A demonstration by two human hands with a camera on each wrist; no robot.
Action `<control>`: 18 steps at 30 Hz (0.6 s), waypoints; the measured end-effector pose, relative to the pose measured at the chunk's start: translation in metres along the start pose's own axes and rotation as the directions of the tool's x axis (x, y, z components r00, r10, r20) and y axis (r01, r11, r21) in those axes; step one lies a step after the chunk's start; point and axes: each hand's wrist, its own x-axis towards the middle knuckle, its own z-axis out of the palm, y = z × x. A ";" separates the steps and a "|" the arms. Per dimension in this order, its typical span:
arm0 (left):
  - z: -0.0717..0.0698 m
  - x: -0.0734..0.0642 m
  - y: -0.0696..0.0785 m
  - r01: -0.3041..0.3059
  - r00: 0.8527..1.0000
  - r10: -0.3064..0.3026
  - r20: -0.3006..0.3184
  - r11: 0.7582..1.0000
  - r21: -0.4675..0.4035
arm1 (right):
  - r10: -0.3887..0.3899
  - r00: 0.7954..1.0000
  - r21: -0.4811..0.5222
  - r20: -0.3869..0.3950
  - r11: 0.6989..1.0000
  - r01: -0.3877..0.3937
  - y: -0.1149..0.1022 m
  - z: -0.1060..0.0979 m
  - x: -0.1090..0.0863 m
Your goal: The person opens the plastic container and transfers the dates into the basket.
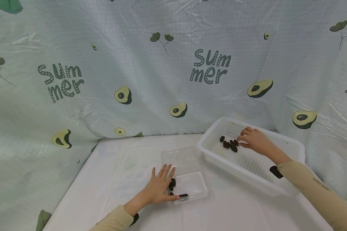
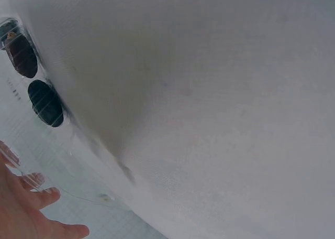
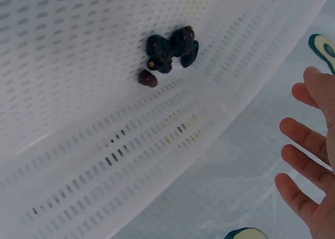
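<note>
Nearest the head camera, the right sleeve [image 1: 321, 192] enters at lower right. Beyond it, a printed curtain [image 1: 147, 70] backs a pale table [image 1: 112, 170]. A white perforated basket [image 1: 237, 171] stands on the table's right side. Left of it lies a clear box [image 1: 192, 184], its lid [image 1: 179, 157] laid back behind it.

Left hand [image 1: 157, 188]: at the box's left end, fingers spread apart, thumb along the front edge. Right hand [image 1: 255, 141]: inside the basket, fingers bent and apart, nothing seen between them; contact cannot be confirmed.

Loose dark fruits [image 1: 233, 148] sit clustered on the basket floor, just beside the right fingertips. Several boxed fruits [image 1: 173, 182] lie by the left hand and front wall.

Assessment: picking appears in hand. A light pinch on one outlying fruit should serve best; smooth skins may roll or bruise. Light left-hand pressure should suffice, as the box looks thin.
</note>
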 end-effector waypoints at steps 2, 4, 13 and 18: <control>0.000 0.000 0.000 0.002 1.000 -0.002 0.001 1.000 -0.007 | -0.009 1.000 0.010 -0.006 1.000 0.009 -0.006 -0.005 0.003; 0.000 0.000 0.000 0.001 1.000 -0.001 -0.004 1.000 -0.009 | -0.021 1.000 0.021 -0.020 1.000 0.021 -0.011 -0.009 0.005; 0.001 -0.002 0.000 -0.006 1.000 0.006 -0.007 1.000 -0.014 | -0.062 0.993 0.079 -0.096 0.994 0.070 -0.039 -0.032 0.022; 0.001 -0.002 0.000 -0.002 1.000 0.002 -0.005 1.000 -0.004 | -0.101 0.983 0.093 -0.155 0.989 0.116 -0.060 -0.043 0.035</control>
